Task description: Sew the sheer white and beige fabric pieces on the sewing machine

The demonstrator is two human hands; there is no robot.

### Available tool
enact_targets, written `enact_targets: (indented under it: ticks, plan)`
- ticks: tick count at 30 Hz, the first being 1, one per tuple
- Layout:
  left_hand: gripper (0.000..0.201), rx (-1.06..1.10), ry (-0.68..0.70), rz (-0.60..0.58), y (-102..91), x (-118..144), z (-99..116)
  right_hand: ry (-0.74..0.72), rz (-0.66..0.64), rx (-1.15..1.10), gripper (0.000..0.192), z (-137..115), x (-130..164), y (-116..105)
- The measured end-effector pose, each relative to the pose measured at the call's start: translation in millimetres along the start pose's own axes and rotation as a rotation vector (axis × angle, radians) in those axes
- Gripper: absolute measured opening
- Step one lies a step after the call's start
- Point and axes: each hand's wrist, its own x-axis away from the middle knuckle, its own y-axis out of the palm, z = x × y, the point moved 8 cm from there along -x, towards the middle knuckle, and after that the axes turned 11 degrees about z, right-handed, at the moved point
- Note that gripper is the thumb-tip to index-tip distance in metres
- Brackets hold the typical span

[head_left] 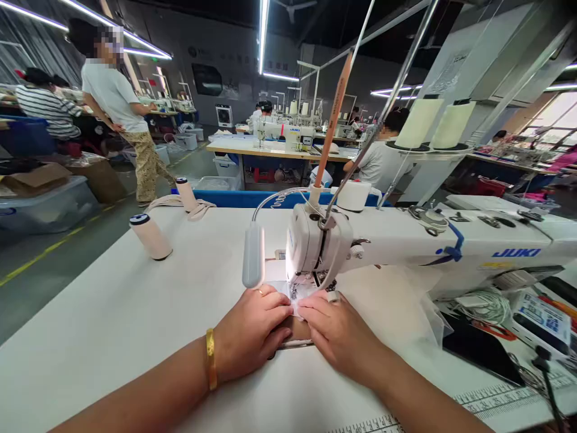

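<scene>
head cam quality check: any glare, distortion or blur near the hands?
Head view: the machine's lamp blows out the white fabric piece at the needle, between the left hand and right hand; wide-angle distortion bends the table edge and the sewing machine; hands sharp, ceiling strip lights streak, background faces pixelated.

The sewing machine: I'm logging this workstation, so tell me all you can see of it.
The sewing machine is white, glossy, marked JUKI in blue, lying across the white table. Its lit needle end stands over a small white fabric piece, which the left hand and right hand press flat. A gooseneck lamp hangs beside it.
</scene>
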Motion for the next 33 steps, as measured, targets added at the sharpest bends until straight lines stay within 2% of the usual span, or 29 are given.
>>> enact_targets:
  ticks: [27,33]
  plan:
    - [0.024,-0.092,0.049,0.043,-0.7,-2.2,1.6,0.013,0.004,-0.003,0.031,-1.1,0.7,0.8]
    - [0.024,-0.111,0.096,0.108,-3.8,-3.1,4.7,0.02,0.001,-0.024,0.031,-0.9,-0.5,-0.3]
